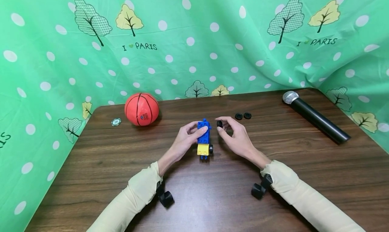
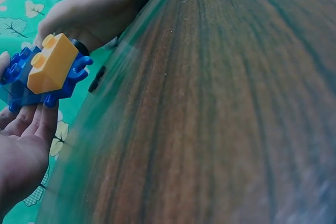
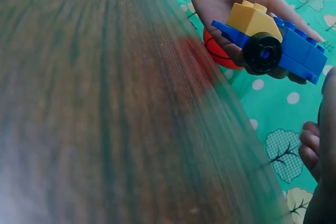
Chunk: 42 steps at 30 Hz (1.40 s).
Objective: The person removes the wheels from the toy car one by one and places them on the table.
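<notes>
My left hand (image 1: 186, 139) holds a toy car (image 1: 204, 137) of blue and yellow building blocks, thumb on top and fingers beneath. One black wheel (image 3: 262, 53) is fitted beside the yellow slanted block (image 3: 253, 20), as the right wrist view shows. In the left wrist view, bare blue axle stubs (image 2: 51, 100) stick out on the near side. Just right of the car, my right hand (image 1: 238, 137) pinches a loose black wheel (image 1: 219, 123) between thumb and fingers, apart from the car. That wheel is mostly hidden in the right wrist view.
Two black wheels (image 1: 243, 116) lie on the wooden table (image 1: 194, 198) beyond my right hand. A red toy basketball (image 1: 141, 109) and a poker chip (image 1: 116, 122) sit at the back left. A microphone (image 1: 316, 117) lies at the right. Green patterned cloth (image 1: 182, 56) hangs behind.
</notes>
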Available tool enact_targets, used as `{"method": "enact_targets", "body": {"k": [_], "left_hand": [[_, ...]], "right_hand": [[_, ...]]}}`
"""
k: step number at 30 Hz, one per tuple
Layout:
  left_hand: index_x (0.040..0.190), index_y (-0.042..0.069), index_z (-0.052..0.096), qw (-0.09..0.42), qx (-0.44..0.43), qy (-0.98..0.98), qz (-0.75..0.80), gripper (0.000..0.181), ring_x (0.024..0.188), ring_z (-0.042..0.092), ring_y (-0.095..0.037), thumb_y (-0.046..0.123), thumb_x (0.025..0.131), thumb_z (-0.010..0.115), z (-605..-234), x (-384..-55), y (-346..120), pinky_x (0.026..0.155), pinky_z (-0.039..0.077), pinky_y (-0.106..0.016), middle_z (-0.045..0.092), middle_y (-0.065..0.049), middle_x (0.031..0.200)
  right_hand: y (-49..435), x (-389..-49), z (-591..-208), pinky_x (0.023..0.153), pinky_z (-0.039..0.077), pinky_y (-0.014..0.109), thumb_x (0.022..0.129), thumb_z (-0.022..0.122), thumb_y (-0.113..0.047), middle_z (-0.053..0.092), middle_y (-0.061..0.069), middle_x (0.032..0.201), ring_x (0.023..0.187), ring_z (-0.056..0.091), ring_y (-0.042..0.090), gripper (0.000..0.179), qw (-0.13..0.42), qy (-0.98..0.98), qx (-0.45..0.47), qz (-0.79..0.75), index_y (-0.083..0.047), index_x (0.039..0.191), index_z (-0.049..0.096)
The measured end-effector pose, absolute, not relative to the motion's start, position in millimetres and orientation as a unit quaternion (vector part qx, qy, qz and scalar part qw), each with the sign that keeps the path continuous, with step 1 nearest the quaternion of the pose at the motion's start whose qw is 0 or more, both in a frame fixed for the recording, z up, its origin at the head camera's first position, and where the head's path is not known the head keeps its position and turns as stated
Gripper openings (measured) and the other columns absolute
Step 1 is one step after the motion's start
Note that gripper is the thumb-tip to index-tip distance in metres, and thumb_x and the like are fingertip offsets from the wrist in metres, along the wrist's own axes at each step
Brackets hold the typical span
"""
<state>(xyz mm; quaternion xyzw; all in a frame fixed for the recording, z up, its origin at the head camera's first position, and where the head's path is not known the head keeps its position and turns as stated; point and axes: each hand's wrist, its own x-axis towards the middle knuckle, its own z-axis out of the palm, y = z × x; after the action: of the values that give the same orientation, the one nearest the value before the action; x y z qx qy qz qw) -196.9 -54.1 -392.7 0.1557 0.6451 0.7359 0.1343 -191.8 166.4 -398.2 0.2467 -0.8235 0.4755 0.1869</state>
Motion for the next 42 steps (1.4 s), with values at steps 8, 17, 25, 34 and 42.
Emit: {"method": "enact_targets", "body": {"k": [8,17,25,34,42], "left_hand": [[0.141,-0.007,0.053,0.132,0.161,0.649,0.732,0.046,0.099,0.069,-0.017,0.017,0.103,0.063,-392.4,-195.4,-52.4,0.082,0.057,-0.032,0.069,-0.022,0.123],[0.137,-0.004,0.056,0.123,0.16,0.65,0.733,0.042,0.096,0.068,-0.017,0.018,0.102,0.063,-392.1,-196.2,-54.8,0.079,0.057,-0.031,0.07,-0.019,0.121],[0.134,-0.004,0.057,0.123,0.16,0.647,0.735,0.041,0.095,0.068,-0.017,0.02,0.101,0.065,-393.2,-196.8,-56.6,0.079,0.057,-0.03,0.07,-0.018,0.12],[0.138,-0.003,0.056,0.122,0.162,0.651,0.732,0.045,0.097,0.067,-0.018,0.021,0.101,0.064,-393.3,-196.8,-58.4,0.08,0.057,-0.031,0.069,-0.019,0.123],[0.138,-0.002,0.056,0.123,0.167,0.652,0.729,0.046,0.099,0.067,-0.019,0.024,0.101,0.066,-394.7,-197.4,-59.9,0.08,0.057,-0.032,0.069,-0.018,0.124]], "right_hand": [[176.6,-198.4,-401.6,0.073,0.055,0.035,0.091,0.073,0.001,0.066,0.007,0.093,0.081,0.062,0.017,0.034,0.258,-0.823,0.299,0.408,0.002,0.124,0.064],[196.7,-204.8,-404.2,0.067,0.049,0.025,0.086,0.077,-0.002,0.062,0.005,0.086,0.075,0.058,0.016,0.029,0.298,-0.828,0.313,0.358,-0.002,0.113,0.065],[218.7,-207.8,-405.7,0.066,0.043,0.028,0.087,0.076,-0.008,0.058,0.005,0.084,0.075,0.054,0.016,0.027,0.306,-0.848,0.308,0.305,-0.003,0.11,0.064],[237.2,-212.5,-407.2,0.069,0.042,0.028,0.086,0.078,-0.007,0.057,0.004,0.085,0.077,0.053,0.016,0.027,0.302,-0.861,0.299,0.28,-0.001,0.109,0.065],[251.4,-216.6,-407.9,0.068,0.04,0.03,0.085,0.078,-0.004,0.059,0.006,0.085,0.078,0.054,0.019,0.027,0.3,-0.869,0.291,0.264,-0.001,0.11,0.067]]}}
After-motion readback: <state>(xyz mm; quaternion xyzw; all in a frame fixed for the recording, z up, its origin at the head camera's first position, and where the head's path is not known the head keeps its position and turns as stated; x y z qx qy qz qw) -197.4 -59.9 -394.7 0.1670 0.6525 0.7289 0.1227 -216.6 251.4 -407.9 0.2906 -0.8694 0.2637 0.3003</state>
